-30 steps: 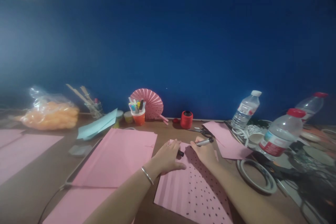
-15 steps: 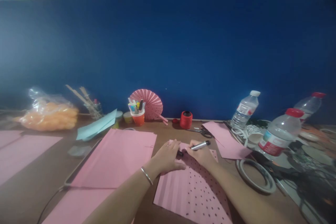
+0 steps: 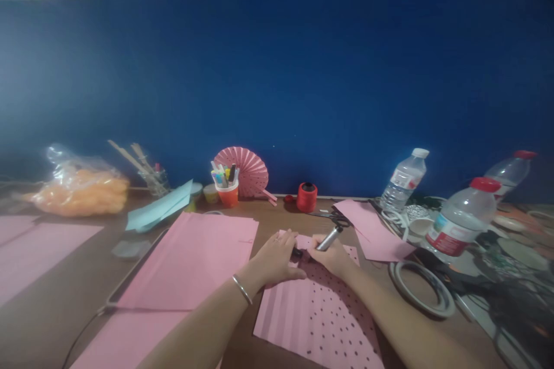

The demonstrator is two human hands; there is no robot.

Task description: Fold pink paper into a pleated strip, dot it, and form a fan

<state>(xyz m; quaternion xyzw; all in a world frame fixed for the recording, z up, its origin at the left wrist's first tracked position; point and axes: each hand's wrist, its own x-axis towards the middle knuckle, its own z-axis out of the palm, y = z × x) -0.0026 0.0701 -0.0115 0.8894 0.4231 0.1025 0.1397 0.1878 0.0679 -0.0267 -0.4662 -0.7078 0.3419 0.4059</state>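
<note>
A pink sheet of paper (image 3: 289, 323) with folded-looking stripes and rows of black dots lies in front of me. My left hand (image 3: 277, 256) rests on its upper left part, thumb spread out. A black marker cap (image 3: 296, 253) pokes out from under its curled fingers, seemingly held there. In my right hand (image 3: 331, 255) is a silver marker (image 3: 329, 238), pinched and slanted, its tip near the paper's upper middle. The exact tip contact is hidden by the fingers.
Left lie pink sheets (image 3: 186, 265), blue paper (image 3: 160, 207) and a bag of orange pieces (image 3: 86, 187). Behind stand a pen cup (image 3: 228, 193), pink paper fan (image 3: 251, 170), red thread spool (image 3: 307, 199) and scissors (image 3: 340, 219). Right are bottles (image 3: 461, 219) and tape rolls (image 3: 422, 291).
The marker in my right hand has tilted more upright, its back end swinging up and left. My left hand and the dotted paper have stayed in place.
</note>
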